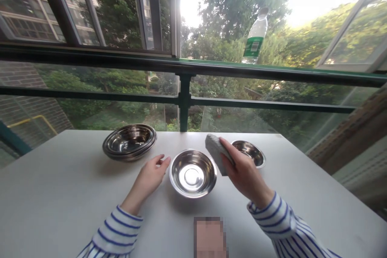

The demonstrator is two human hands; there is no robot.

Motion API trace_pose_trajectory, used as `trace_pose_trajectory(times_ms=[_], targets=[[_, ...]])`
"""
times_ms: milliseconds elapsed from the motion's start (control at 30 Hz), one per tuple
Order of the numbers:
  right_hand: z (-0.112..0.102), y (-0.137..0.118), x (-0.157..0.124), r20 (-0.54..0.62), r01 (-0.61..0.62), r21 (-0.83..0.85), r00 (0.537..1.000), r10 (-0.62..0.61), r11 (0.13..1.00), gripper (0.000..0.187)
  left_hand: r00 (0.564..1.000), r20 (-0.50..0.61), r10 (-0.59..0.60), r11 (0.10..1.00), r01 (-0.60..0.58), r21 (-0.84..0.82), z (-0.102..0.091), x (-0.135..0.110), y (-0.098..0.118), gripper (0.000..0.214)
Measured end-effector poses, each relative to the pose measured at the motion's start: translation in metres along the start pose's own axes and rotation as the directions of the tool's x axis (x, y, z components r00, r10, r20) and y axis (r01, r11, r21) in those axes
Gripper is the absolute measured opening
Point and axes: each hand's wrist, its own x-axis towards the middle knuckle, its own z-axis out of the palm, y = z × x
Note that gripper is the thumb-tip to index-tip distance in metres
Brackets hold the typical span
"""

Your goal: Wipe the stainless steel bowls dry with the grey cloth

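1. Holding a gray cloth (216, 151), the right hand (246, 172) pinches it between thumb and fingers. The cloth is raised just beside the right rim of the middle bowl; whether the two touch, I cannot tell.
2. The left hand (151, 176) is half spread, its fingers loosely bent. It sits just beside the left rim of that same bowl; contact there cannot be determined from where I stand.
3. The middle stainless steel bowl (193, 175) rests upright on the white table (51, 201), between the two hands, its polished inside catching the light.
4. A nested stack of stainless steel bowls (130, 156) stands near the table's far edge, beyond the left hand.
5. A further metal bowl (253, 152) lies behind the right hand, which partly hides it.
6. A clear plastic bottle (254, 47) with a green label stands by the dark railing (121, 63), with trees outside.
7. Both wrists show blue-and-white striped sleeves (117, 229). A pixelated rectangular object (210, 238) lies at the near side; its details are unreadable.
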Motion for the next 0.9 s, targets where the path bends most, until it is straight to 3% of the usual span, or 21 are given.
trace_pose_trajectory(times_ms=[100,200,267,467,700,900], targets=[[0.003,0.006,-0.011,0.125,0.249,-0.224,0.966,-0.225,0.942,0.047,0.99,0.116,-0.076,0.996,0.081,-0.036,0.01,-0.015,-0.011,0.051],[0.012,0.011,-0.021,0.233,0.344,-0.312,0.931,-0.28,0.886,0.049,0.962,0.248,-0.118,0.973,0.162,-0.166,0.02,-0.027,-0.015,0.042],[0.017,0.013,-0.027,0.259,0.357,-0.331,0.925,-0.279,0.874,0.05,0.958,0.257,-0.127,0.949,0.193,-0.251,0.024,-0.031,-0.016,0.042],[0.024,0.011,-0.04,0.257,0.333,-0.325,0.932,-0.257,0.885,0.054,0.995,0.093,-0.031,0.865,0.073,-0.497,0.032,-0.04,-0.016,0.039],[0.037,0.009,-0.05,0.358,0.318,-0.274,0.91,-0.211,0.908,0.049,0.968,0.236,-0.082,0.771,0.212,-0.6,0.036,-0.05,-0.012,0.048],[0.041,0.006,-0.049,0.478,0.327,-0.315,0.865,-0.149,0.891,0.042,0.98,0.201,0.001,0.782,0.124,-0.611,0.039,-0.049,-0.017,0.048]])
